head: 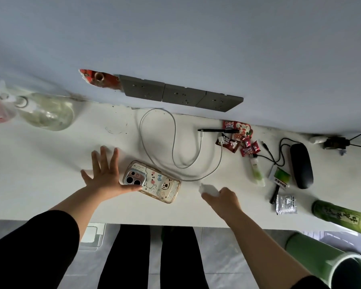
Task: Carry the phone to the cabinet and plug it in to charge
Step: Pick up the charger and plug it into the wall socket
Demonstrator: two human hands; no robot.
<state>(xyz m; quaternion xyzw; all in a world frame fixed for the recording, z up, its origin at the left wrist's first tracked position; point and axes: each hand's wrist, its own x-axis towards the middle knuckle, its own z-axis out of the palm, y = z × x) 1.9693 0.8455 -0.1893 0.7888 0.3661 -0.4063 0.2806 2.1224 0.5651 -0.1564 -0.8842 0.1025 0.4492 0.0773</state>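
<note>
Phone (152,181) in a clear case printed with cartoon bears is seen lying camera-side up on the white cabinet top (40,174), just 6 o'clock of centre. By size, the cabinet top comes first, with the grey triple wall socket panel (181,95) set above it at 12 o'clock and a clear glass jar (47,113) at 10 o'clock. A black oval case (301,165) and red sweet wrappers (237,138) are found at 3 o'clock. A white charging cable (175,147) is looped between phone and sockets, one plug end lying free by the wrappers. The left hand (104,174) is spread flat with fingers wide open, its thumb touching the camera end of the phone. The right hand (223,200) is closed around a small white charger block (207,188) at 5 o'clock, near the phone's other end but apart from it.
</note>
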